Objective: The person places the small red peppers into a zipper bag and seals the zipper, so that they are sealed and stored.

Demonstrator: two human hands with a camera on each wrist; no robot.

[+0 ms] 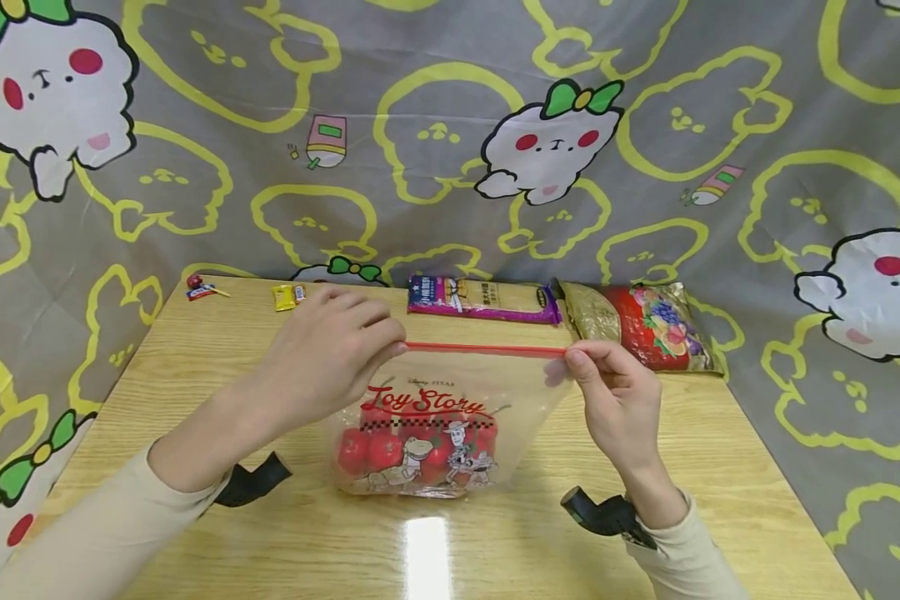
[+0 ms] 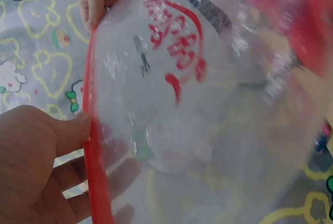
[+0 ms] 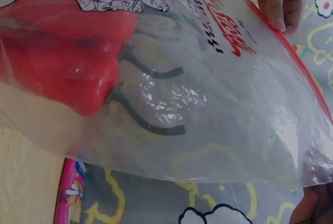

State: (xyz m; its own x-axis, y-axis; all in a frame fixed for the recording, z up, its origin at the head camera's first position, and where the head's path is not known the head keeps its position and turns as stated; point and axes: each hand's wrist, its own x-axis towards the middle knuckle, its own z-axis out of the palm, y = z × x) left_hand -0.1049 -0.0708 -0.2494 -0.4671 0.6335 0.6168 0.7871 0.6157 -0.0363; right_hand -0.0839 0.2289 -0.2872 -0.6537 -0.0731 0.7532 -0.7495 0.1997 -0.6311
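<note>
A clear zip-top bag (image 1: 528, 400) printed "Toy Story" stands upright over the table, its red zip strip stretched level across the top. Inside, at the bottom, lie several red bell peppers (image 1: 354, 450); their dark green stems show through the plastic in the right wrist view, beside a red pepper (image 3: 67, 73). My left hand (image 1: 337, 346) pinches the zip strip toward its left end, thumb on one side and fingers behind the plastic in the left wrist view. At the right corner, my right hand (image 1: 621, 408) pinches the strip's end between thumb and fingers.
Along the table's back edge lie a lollipop (image 1: 195, 282), a small yellow packet (image 1: 288, 296), a purple noodle packet (image 1: 483, 300) and a gold-and-red bag (image 1: 660, 325). A grey patterned cloth (image 1: 435, 167) hangs behind and around the wooden table (image 1: 495, 550).
</note>
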